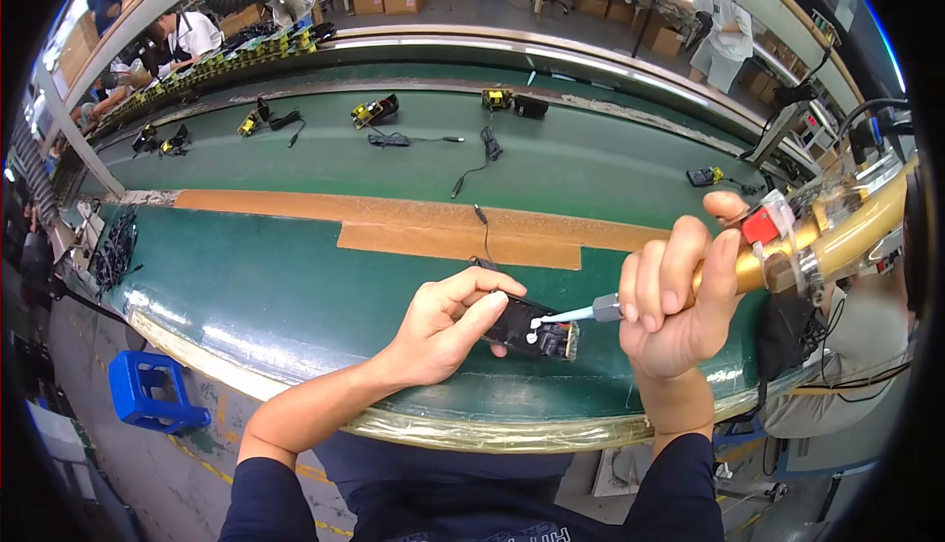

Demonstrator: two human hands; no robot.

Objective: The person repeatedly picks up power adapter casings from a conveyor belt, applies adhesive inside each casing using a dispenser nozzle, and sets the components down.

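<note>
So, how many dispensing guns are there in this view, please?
1 visible: the dispensing gun is in the right hand, its nozzle at the black casing in the left hand. Others may be hidden.

Your left arm bends at the elbow, its left forearm (325,402) slanting forward and inward to your left hand (438,330), which grips with the thumb stretched toward your right and the fingers bent opposite it. Your right forearm (677,406) points more directly forward, and your right hand (674,296) is wrapped in a grip, fingers curled, one digit reaching above the rest. Dark sleeves (268,503) leave both forearms bare.
</note>
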